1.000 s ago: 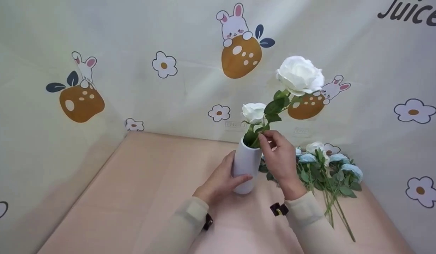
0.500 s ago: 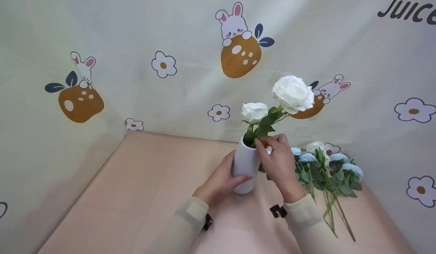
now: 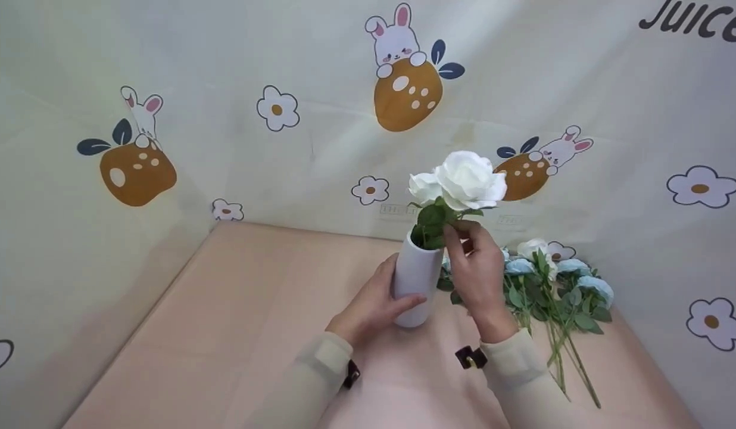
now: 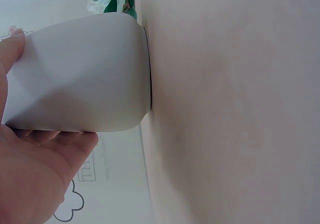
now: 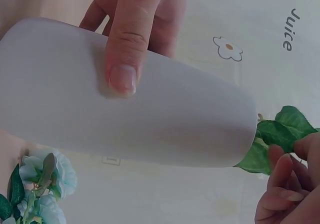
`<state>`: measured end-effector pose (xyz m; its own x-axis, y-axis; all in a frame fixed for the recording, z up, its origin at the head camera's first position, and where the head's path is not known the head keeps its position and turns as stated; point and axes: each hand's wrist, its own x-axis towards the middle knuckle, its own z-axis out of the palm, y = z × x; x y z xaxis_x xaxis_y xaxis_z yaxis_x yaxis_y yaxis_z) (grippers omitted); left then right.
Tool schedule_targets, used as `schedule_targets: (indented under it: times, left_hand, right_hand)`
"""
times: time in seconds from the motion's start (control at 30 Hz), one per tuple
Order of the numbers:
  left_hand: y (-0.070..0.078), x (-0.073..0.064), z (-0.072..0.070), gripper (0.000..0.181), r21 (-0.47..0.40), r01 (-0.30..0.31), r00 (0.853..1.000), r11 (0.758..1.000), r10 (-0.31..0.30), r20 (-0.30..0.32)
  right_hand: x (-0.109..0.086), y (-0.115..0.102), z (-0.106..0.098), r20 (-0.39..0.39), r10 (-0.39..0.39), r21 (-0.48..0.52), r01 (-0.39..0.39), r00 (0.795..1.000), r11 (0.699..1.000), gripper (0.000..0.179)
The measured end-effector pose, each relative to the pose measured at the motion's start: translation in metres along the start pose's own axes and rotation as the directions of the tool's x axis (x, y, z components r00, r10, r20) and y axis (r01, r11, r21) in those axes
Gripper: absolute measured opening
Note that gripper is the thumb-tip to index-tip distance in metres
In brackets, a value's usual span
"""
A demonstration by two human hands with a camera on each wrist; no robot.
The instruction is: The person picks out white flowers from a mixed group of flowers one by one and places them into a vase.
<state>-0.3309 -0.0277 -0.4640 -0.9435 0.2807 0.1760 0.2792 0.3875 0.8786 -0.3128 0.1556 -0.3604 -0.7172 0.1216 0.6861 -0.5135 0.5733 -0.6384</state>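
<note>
A white vase [image 3: 417, 277] stands on the table, leaning a little in the head view. My left hand [image 3: 374, 304] grips its lower half, thumb [image 5: 125, 69] across the near side and the other fingers behind. Out of the mouth rises a smaller white rose [image 3: 423, 188]. A larger white rose [image 3: 470, 180] partly covers it, its lower stem hidden in the vase. At the right side of the rim, my right hand [image 3: 478, 271] pinches the larger rose by its stem and green leaves [image 5: 280, 131] between thumb and fingertips.
Several pale blue flowers [image 3: 594, 291] and a white rose [image 3: 535, 247] lie bunched at the table's right, bare stems [image 3: 576, 369] pointing toward the near edge. Behind the peach tabletop [image 3: 237, 298] hangs a printed backdrop [image 3: 320, 53].
The larger rose has come down and to the left, sinking into the vase until its bloom overlaps the smaller one. My left hand and the vase have stayed put.
</note>
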Motion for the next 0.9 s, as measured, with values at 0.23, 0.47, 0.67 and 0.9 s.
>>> schedule_targets:
  times: [0.23,0.47,0.67,0.9]
  left_hand:
    - [-0.0008,0.0,-0.0003,0.101,-0.021,-0.005,1.0,1.0,0.005,0.003]
    - [-0.0022,0.0013,0.0007,0.101,-0.015,-0.006,1.0,1.0,0.006,0.0]
    - [-0.0001,0.0015,0.0,0.103,-0.012,-0.008,1.0,1.0,0.008,-0.003]
    - [-0.0004,0.001,-0.0008,0.102,-0.021,-0.012,1.0,1.0,0.012,0.003]
  right_hand:
    - [0.0005,-0.0023,-0.0011,0.023,-0.047,-0.025,0.048,0.999,0.999,0.01]
    - [0.0013,0.001,-0.0009,-0.019,-0.09,-0.011,0.09,0.996,0.996,0.007]
    - [0.0019,-0.0006,0.0016,-0.032,-0.124,0.01,0.124,0.992,0.992,0.006]
    - [0.0028,-0.0004,0.0058,-0.047,-0.134,0.025,0.135,0.99,0.991,0.006]
